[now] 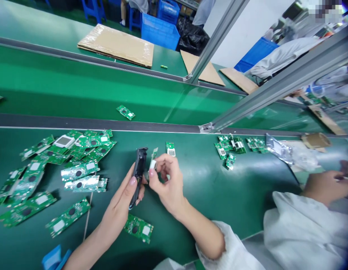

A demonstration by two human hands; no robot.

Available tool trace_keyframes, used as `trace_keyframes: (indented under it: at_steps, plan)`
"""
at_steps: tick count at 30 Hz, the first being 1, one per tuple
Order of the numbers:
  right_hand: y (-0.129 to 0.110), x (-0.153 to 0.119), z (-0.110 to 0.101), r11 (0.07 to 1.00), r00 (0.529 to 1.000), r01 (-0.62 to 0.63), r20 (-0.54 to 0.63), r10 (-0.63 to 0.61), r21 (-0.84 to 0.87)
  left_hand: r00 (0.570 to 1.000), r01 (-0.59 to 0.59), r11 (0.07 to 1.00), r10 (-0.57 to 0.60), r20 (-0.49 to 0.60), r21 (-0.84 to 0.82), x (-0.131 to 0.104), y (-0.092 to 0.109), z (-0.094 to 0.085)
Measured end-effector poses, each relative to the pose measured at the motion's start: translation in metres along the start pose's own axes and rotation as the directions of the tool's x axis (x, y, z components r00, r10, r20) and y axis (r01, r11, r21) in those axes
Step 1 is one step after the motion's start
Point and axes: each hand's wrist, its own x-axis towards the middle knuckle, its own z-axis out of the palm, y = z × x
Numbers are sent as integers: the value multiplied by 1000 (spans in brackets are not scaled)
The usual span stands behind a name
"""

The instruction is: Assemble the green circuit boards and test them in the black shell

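My left hand [130, 191] is closed around a narrow black plastic housing [139, 165], held upright and slightly tilted above the green table. Close to its right side, my right hand [168, 178] pinches a small green circuit board [153, 159] between thumb and fingers, edge-on to me. A slim gap shows between board and housing near the top; lower down, fingers hide whether they touch. Below my left wrist lies a loose circuit board [140, 228] with a white patch and a black dot. Just beyond my right hand is another board [171, 149] with a pale square part.
A heap of circuit boards [86, 146] spreads over the left of the table. More boards [226, 146] lie to the right, near a silver bag [279, 148]. A metal post [218, 123] rises from the back rail. At right, a co-worker's hand [325, 185] holds something unclear.
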Motion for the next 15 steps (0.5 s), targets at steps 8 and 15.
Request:
trace_keyframes:
  at_steps: [8, 15]
  plan:
    - [19, 37, -44, 848, 984, -169, -141, 113, -503, 997, 22, 991, -31, -67, -129, 4, 6, 1]
    - [29, 32, -36, 682, 991, -129, -69, 115, -720, 996, 22, 989, -34, -82, -145, 2, 12, 3]
